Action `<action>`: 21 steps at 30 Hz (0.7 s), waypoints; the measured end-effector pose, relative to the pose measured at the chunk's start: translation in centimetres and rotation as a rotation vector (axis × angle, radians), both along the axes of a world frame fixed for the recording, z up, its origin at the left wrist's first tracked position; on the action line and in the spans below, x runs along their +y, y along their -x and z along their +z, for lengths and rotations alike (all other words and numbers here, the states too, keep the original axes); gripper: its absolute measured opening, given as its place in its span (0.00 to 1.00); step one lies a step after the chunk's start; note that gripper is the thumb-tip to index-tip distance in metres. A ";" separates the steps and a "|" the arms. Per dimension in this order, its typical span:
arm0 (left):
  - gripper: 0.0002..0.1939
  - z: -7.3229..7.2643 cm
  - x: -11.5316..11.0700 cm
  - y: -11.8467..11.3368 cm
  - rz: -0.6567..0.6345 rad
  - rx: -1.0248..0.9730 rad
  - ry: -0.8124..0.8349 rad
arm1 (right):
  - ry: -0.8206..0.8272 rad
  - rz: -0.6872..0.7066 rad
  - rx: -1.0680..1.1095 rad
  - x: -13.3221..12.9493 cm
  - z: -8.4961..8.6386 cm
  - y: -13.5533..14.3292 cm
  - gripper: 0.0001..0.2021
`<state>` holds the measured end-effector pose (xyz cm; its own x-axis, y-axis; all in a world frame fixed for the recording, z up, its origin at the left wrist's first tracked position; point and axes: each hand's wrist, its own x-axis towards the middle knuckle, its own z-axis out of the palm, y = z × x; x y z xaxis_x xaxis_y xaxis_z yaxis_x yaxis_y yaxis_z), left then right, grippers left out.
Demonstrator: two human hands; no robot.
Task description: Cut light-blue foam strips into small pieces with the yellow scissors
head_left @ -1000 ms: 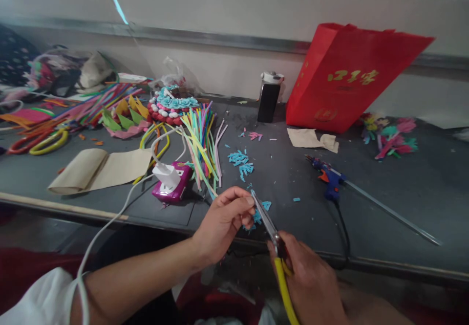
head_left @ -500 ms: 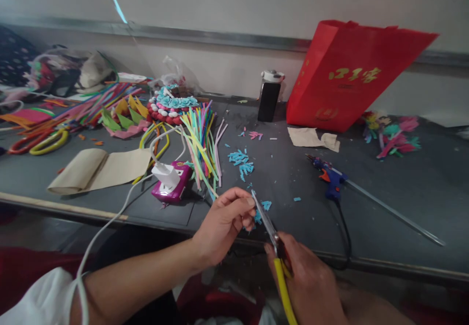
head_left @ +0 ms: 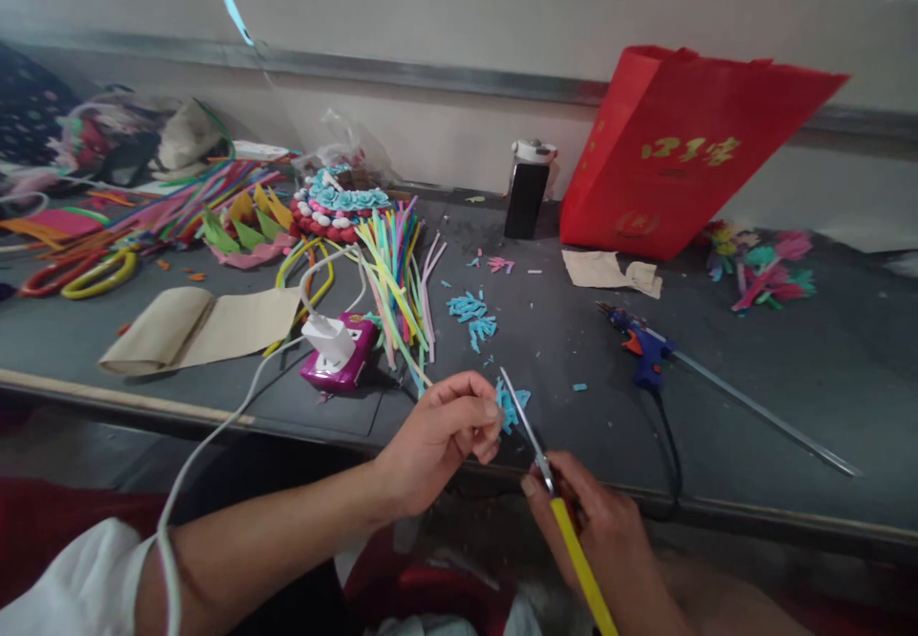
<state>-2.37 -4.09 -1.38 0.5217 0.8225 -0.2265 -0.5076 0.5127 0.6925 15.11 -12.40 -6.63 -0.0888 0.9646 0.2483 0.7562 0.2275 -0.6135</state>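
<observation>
My left hand (head_left: 448,435) is pinched closed at the table's front edge; whatever its fingertips hold is too small to make out. To its right, my right hand (head_left: 599,531) grips yellow-handled scissors (head_left: 535,440), whose blades look closed and point up and away. The scissor tip is a little right of my left fingertips, apart from them. Small blue cut pieces (head_left: 513,406) lie just behind my left fingertips. Another pile of blue pieces (head_left: 473,316) is farther back, with a few pink pieces (head_left: 498,263) beyond.
Colourful strips (head_left: 398,282), a purple power socket (head_left: 344,354) with a white cable and a beige roll (head_left: 193,328) lie left. A black bottle (head_left: 527,191) and red bag (head_left: 681,153) stand behind. At right are a blue glue gun (head_left: 645,349) and coloured flowers (head_left: 771,273).
The scissors have moved slightly right, away from my left fingertips, and their blades look more upright. My left hand has stayed nearly in place, still pinched.
</observation>
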 end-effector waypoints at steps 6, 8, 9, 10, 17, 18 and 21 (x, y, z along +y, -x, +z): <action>0.03 0.0 -0.2 0.4 -0.066 -0.005 -0.070 | -0.050 0.080 0.108 -1.0 1.2 -0.9 0.06; 0.03 0.2 -0.8 0.3 -0.109 0.007 -0.091 | -0.084 0.104 0.102 -1.6 1.4 -1.2 0.04; 0.03 0.3 -1.2 0.3 -0.128 0.021 -0.099 | -0.095 0.102 0.097 -2.1 1.3 -1.3 0.03; 0.03 0.4 -1.6 0.3 -0.140 0.040 -0.103 | -0.100 0.095 0.090 -2.6 1.2 -1.5 0.02; 0.05 0.4 -5.7 1.5 -0.205 0.083 -0.061 | -0.131 -0.123 0.125 -9.0 -0.9 -1.8 0.12; 0.05 0.2 -6.3 1.8 -0.216 0.086 -0.049 | -0.127 -0.146 0.133 -10.1 -1.2 -1.7 0.12; 0.06 -0.4 -8.1 2.3 -0.247 0.120 -0.025 | -0.059 -0.104 0.141 -12.7 -1.7 -1.5 0.11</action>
